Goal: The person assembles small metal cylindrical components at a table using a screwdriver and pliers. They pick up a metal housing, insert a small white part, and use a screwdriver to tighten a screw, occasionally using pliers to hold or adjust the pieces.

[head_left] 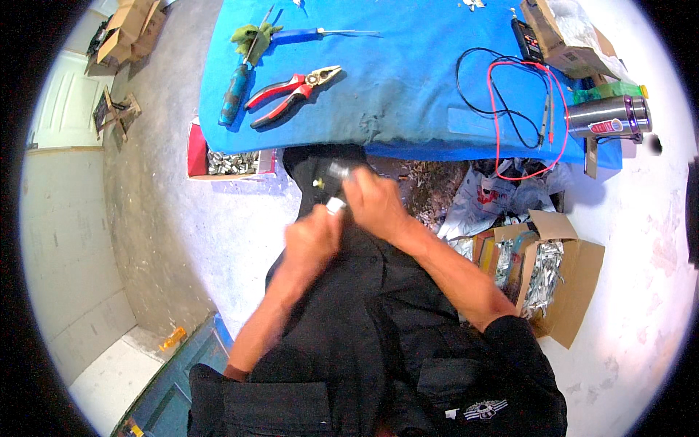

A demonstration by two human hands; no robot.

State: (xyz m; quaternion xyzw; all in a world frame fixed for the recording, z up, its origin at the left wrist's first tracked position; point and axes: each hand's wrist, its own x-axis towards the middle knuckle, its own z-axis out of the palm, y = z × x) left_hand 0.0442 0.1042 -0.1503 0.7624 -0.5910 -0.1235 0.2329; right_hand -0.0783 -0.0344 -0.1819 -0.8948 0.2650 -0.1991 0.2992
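Observation:
Over my lap, in black trousers, both hands work close together. My left hand (313,237) is closed, with a small white piece (336,205) showing at its fingertips. Just above and to the right, my right hand (375,200) has its fingers curled and smeared by motion. A blurred silvery piece (339,170) shows by those fingertips; its kind cannot be made out. A small yellowish bit (318,183) lies against the black cloth beside it. Beyond my hands, red-and-black combination pliers (298,93) lie on the blue-covered table (393,87).
A dirty blue-handled tool (234,93) and a blue screwdriver (298,35) lie on the table. At right are a black meter (526,40) with red and black leads and a steel flask (608,116). Boxes of metal pieces stand below: a red one (196,151) left, a cardboard one (579,291) right.

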